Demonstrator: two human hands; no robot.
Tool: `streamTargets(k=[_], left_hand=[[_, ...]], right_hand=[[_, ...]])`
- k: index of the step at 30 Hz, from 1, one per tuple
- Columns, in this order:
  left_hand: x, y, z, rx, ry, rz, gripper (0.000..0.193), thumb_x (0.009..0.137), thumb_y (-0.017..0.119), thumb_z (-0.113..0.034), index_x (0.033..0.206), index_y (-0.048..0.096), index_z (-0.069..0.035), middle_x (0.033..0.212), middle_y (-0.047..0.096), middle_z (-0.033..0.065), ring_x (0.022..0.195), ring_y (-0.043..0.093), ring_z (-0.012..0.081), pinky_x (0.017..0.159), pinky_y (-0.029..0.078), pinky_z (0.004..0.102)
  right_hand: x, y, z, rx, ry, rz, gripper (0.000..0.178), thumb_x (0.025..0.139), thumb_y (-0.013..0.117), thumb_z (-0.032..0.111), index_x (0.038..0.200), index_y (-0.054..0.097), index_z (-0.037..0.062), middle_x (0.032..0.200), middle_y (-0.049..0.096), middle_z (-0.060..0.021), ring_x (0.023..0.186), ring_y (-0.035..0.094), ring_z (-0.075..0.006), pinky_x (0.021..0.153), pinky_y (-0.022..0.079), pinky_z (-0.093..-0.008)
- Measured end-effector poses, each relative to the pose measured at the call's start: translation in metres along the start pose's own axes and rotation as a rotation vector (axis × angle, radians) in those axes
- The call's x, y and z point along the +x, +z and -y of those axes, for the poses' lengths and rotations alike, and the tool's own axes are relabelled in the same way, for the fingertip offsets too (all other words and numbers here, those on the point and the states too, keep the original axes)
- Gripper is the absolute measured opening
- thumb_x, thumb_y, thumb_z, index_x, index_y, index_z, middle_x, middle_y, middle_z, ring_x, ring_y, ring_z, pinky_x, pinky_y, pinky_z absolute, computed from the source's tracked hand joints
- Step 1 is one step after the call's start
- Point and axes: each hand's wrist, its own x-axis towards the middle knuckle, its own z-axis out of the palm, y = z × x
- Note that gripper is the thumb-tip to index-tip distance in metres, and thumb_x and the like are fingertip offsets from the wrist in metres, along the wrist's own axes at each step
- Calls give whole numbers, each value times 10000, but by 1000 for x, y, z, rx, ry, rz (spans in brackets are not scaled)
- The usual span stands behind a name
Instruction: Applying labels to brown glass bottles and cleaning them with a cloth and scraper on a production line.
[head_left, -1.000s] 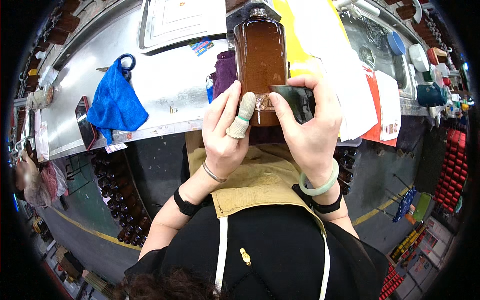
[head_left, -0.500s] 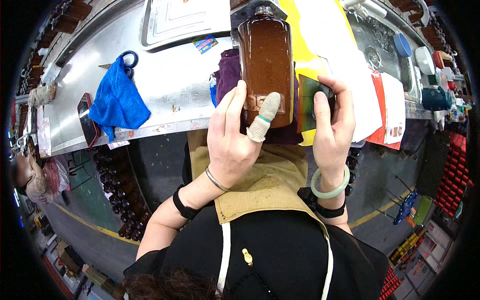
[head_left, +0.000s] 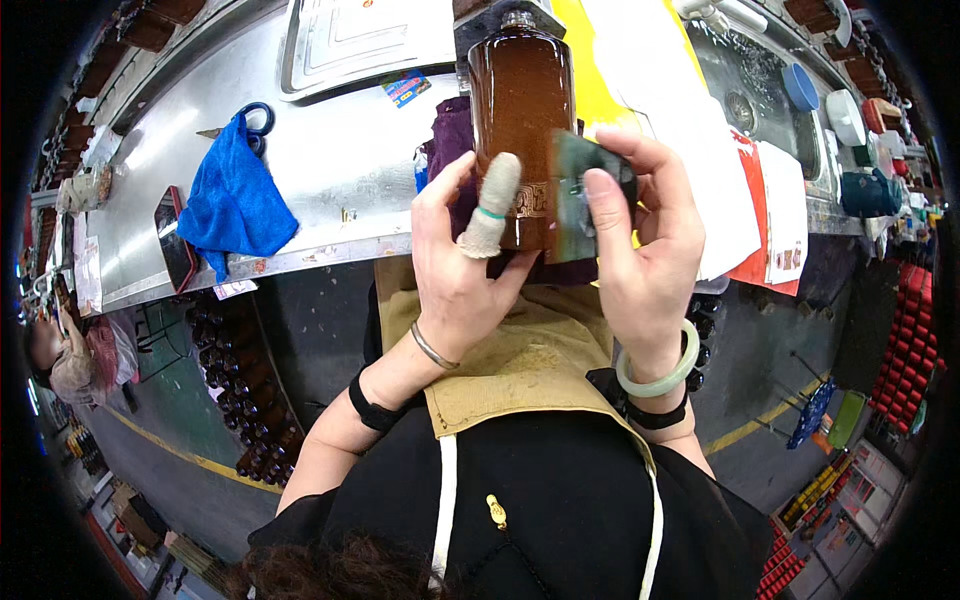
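A large, flat-sided brown glass bottle (head_left: 522, 100) lies on a purple cloth (head_left: 452, 125), its neck pointing away from me. My left hand (head_left: 462, 250) grips the bottle's lower left side; a grey fabric finger cot (head_left: 492, 200) with a green band covers its index finger. Between the thumb and fingers of my right hand (head_left: 645, 215) is a flat dark-green scraper (head_left: 575, 200), blurred by motion. The scraper's edge overlaps the bottle's lower right side in view; whether it touches the glass I cannot tell. An embossed band near the bottle's base is partly covered.
Left on the metal bench lie a blue cloth (head_left: 235, 200), scissors (head_left: 258, 120) and a phone (head_left: 176, 240). A white tray (head_left: 375, 45) is behind. Yellow and white sheets (head_left: 665, 80) cover the right, beside a sink (head_left: 750, 85). Dark bottles (head_left: 225, 380) stand below the bench.
My right hand has brought the scraper left, over the bottle's lower right side. My left hand's cot-covered finger has shifted left, and the bottle has moved slightly left.
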Motion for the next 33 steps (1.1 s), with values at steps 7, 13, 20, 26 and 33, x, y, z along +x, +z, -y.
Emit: streamTargets(k=[7, 13, 20, 26, 33], left_hand=[[7, 0, 19, -138, -70, -55, 746, 749, 811, 58, 1459, 584, 28, 1317, 675, 181, 1209, 675, 306, 1069, 506, 383], [11, -2, 6, -76, -5, -114, 767, 670, 855, 19, 1403, 627, 23, 1280, 669, 166, 1120, 656, 336, 985, 529, 411], [10, 2, 14, -126, 13, -116, 781, 695, 830, 62, 1443, 614, 2, 1341, 642, 167, 1222, 647, 324, 1069, 506, 396], [17, -1, 4, -85, 90, -102, 700, 626, 813, 66, 1311, 710, -31, 1361, 654, 136, 1197, 621, 330, 1012, 517, 413], [-2, -10, 9, 117, 296, -69, 502, 676, 888, -54, 1143, 840, -231, 1377, 681, 114, 1235, 593, 306, 1042, 496, 403]], right_hand=[[-5, -10, -22, -314, 23, -65, 192, 940, 704, 18, 1130, 683, -3, 995, 704, -169, 912, 685, -351, 841, 530, -406], [-8, -4, -4, -50, -30, -73, 172, 981, 699, 35, 1146, 673, -8, 969, 704, -122, 820, 657, -205, 759, 516, -324], [-20, -33, -60, -263, 199, -76, 162, 1011, 688, 80, 1142, 671, -14, 872, 638, -43, 720, 513, -95, 655, 437, -264], [-28, -5, -14, 146, 66, -44, 185, 1029, 678, 53, 1200, 652, -11, 988, 648, -3, 789, 538, -49, 712, 452, -203], [-33, -22, -53, 71, 246, -154, 185, 1029, 686, 67, 1193, 658, -12, 950, 628, 31, 783, 521, -26, 695, 431, -195]])
